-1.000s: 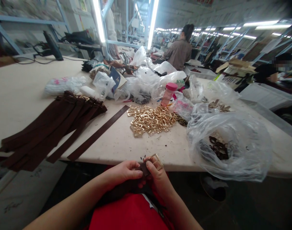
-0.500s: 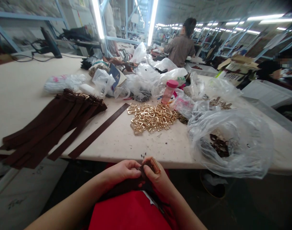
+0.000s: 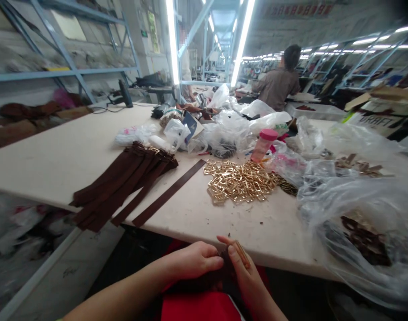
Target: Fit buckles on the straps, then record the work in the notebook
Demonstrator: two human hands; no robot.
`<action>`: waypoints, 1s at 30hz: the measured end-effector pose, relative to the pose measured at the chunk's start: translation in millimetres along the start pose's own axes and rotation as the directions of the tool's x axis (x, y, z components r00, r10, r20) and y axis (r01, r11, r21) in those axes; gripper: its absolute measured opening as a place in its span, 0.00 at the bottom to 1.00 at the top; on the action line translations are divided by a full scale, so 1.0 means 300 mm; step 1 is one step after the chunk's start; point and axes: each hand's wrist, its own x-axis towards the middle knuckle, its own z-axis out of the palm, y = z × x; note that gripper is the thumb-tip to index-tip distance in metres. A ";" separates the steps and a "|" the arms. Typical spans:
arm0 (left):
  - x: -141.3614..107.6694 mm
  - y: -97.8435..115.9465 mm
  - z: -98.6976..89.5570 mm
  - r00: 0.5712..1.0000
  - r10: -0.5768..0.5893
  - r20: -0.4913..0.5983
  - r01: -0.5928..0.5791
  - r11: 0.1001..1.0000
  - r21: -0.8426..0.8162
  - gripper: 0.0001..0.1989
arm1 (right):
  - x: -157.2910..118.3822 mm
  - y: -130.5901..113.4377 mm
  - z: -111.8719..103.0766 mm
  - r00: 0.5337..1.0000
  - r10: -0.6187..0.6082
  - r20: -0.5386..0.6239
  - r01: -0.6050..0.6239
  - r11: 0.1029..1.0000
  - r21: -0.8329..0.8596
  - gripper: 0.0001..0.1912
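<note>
Just off the table's front edge, my left hand (image 3: 197,259) is closed on a dark brown leather strap (image 3: 226,267). My right hand (image 3: 248,275) pinches the same strap, thumb on top, along with a gold buckle (image 3: 241,253) at its end. Most of that strap is hidden by my hands and the shadow over my lap. Beyond them on the table lies a heap of gold buckles (image 3: 239,182). A single brown strap (image 3: 170,192) slants to its left. Farther left is a pile of brown straps (image 3: 118,183), some with buckles at the far end.
A large clear plastic bag (image 3: 364,214) with dark brown pieces inside sits on the right. A pink-lidded bottle (image 3: 264,145) stands behind the buckles, among crumpled plastic bags (image 3: 224,129). Across the table a person (image 3: 280,82) faces away. The white table's front edge (image 3: 274,256) runs beyond my hands.
My view has swung left, so the table and its things appear farther right and lower. Both hands keep their grip on the strap and buckle, with slightly shifted fingers.
</note>
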 end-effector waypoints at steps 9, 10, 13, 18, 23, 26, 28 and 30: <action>-0.125 -0.019 -0.226 0.948 0.080 -0.307 0.019 0.952 0.304 0.12 | 0.183 -0.070 0.071 0.997 0.046 -0.066 -0.035 0.985 0.168 0.31; -0.137 -0.023 -0.272 0.913 0.137 -0.385 0.008 0.936 0.352 0.12 | 0.219 -0.084 0.087 0.999 0.005 -0.049 0.004 0.984 0.177 0.31; -0.154 -0.043 -0.451 0.746 0.296 -0.597 0.021 0.885 0.465 0.15 | 0.315 -0.106 0.125 0.991 -0.132 0.007 0.129 0.977 0.168 0.34; -0.101 -0.139 -0.782 0.408 0.389 -0.826 0.319 0.787 0.528 0.19 | 0.367 -0.017 0.089 0.967 -0.245 -0.070 0.227 0.953 -0.203 0.25; 0.019 -0.279 -0.858 0.465 0.385 -0.797 0.543 0.586 0.601 0.24 | 0.350 0.080 0.014 0.907 -0.415 -0.069 0.341 0.821 -0.458 0.17; 0.027 -0.324 -0.799 0.404 0.411 -0.817 0.605 0.550 0.576 0.26 | 0.359 0.086 0.011 0.878 -0.478 -0.026 0.398 0.758 -0.517 0.16; 0.007 -0.331 -0.745 0.427 0.344 -0.836 0.606 0.577 0.547 0.28 | 0.369 0.084 0.019 0.861 -0.508 -0.005 0.423 0.723 -0.546 0.15; -0.009 -0.328 -0.689 0.495 0.203 -0.845 0.630 0.585 0.510 0.31 | 0.378 0.087 0.028 0.851 -0.525 -0.003 0.430 0.701 -0.569 0.16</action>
